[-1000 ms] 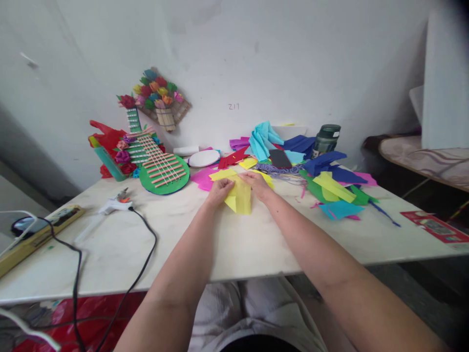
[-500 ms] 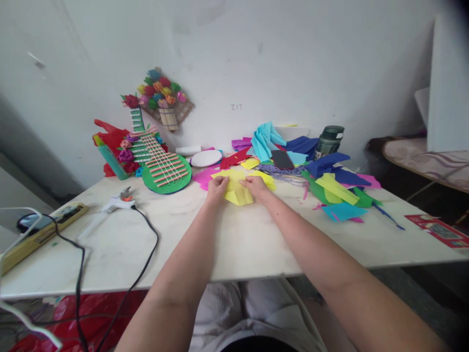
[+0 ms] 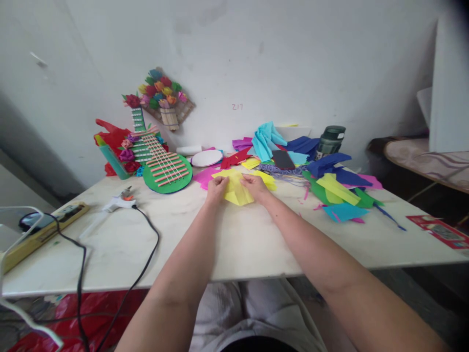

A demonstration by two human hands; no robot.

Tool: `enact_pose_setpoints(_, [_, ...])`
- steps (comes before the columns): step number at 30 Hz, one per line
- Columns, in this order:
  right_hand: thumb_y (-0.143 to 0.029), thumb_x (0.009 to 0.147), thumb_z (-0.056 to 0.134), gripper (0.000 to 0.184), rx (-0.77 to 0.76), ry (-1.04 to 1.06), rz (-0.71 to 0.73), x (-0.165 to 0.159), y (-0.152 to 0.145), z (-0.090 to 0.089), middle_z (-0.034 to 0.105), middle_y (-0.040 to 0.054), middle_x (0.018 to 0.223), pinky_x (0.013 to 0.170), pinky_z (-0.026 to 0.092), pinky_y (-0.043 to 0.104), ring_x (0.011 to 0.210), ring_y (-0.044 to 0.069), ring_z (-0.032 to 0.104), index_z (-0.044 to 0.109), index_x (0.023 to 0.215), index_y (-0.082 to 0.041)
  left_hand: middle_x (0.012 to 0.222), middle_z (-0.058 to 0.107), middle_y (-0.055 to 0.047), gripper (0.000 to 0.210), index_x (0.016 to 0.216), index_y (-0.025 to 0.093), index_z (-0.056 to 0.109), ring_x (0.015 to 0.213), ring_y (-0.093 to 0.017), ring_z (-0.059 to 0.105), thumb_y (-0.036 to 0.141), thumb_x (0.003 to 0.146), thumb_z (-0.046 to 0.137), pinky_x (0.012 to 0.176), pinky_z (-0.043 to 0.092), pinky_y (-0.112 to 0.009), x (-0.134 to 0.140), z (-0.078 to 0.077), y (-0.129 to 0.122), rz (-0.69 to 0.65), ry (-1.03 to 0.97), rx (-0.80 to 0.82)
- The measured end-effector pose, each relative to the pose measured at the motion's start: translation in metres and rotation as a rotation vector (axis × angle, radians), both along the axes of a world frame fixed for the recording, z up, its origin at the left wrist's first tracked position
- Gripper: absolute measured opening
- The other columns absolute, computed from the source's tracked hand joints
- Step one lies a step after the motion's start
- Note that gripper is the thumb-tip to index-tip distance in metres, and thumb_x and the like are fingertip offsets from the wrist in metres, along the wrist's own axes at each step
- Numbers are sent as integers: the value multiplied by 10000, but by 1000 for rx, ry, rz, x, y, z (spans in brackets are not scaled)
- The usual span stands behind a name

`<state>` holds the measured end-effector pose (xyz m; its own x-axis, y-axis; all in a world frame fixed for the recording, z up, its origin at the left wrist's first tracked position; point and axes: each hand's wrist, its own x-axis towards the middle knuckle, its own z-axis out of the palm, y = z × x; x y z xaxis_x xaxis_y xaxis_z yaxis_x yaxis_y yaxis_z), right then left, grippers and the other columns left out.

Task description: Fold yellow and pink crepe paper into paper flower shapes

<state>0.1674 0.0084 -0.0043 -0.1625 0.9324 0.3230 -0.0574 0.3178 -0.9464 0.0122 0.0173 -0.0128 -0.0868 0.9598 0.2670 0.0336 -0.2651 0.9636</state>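
Between my two hands is a piece of yellow crepe paper (image 3: 237, 193), held a little above the table. My left hand (image 3: 218, 187) pinches its left side, and my right hand (image 3: 255, 186) pinches its right side. The sheet looks creased near the middle. More yellow paper (image 3: 267, 179) shows just behind my right hand. A pink sheet of paper (image 3: 203, 178) lies behind my left hand, partly covered.
At left stand a green paper-craft lute (image 3: 166, 173), a glue gun (image 3: 120, 203) with its cord, and a power strip (image 3: 47, 232). Coloured paper (image 3: 266, 141), a phone (image 3: 283, 159) and a dark green flask (image 3: 330, 141) line the back right. The white table's front edge (image 3: 252, 277) is near my lap.
My right fingers have shifted slightly on the yellow paper, and its middle looks a bit more gathered. The whole view has moved very slightly.
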Motion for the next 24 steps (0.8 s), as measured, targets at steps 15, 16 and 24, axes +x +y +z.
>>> enact_pose_setpoints(15, [-143,665,559,271,109,-105,21,3,-1,0,680,39,1029,922,438,365,1006,195,605,724,869,-213,528,526,14,232,639,145,555,496,-109,493,368,626,619,466,359,-215,-3,-3,3,22,-72,-25])
enact_pose_setpoints(16, [-145,664,558,273,115,-116,20,3,-1,0,681,40,1027,923,437,364,1005,195,605,724,870,-210,523,521,16,230,637,145,552,492,-107,489,365,624,619,465,357,-214,-2,-2,2,22,-75,-28])
enact_pose_setpoints(24, [-175,648,539,300,124,-185,15,6,-8,7,685,48,1017,926,423,366,1013,222,598,727,882,-192,528,517,16,234,623,142,546,491,-104,481,364,618,621,469,346,-213,-1,-1,1,24,-91,-31])
